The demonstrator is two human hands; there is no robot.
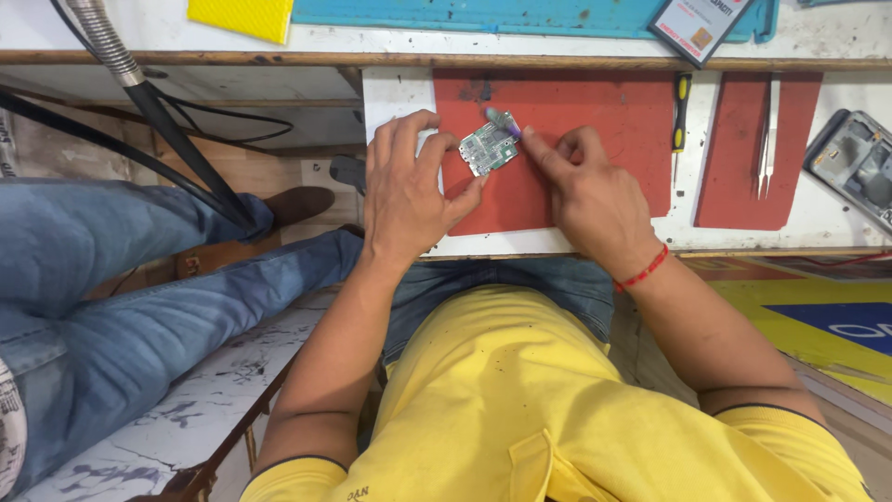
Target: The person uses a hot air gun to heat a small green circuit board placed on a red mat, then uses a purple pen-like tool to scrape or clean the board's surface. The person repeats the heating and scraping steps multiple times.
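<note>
Hands: two, the left hand [404,186] and the right hand [585,191]
Little green circuit boards: one, the circuit board [488,149]
Red mats: two, the big red mat [595,112] and the small red mat [743,158]
Screwdrivers: one, the screwdriver [681,112]
Tweezers: one pair, the tweezers [766,153]
Yellow pads: one, the yellow pad [243,17]
Blue mats: one, the blue mat [483,15]
Open phones: one, the phone shell [859,163]

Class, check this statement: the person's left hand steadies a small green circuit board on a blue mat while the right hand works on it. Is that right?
Not quite. The head view shows the mat is red, not blue. The rest holds: the left hand steadies the circuit board while the right hand works on it.
</note>
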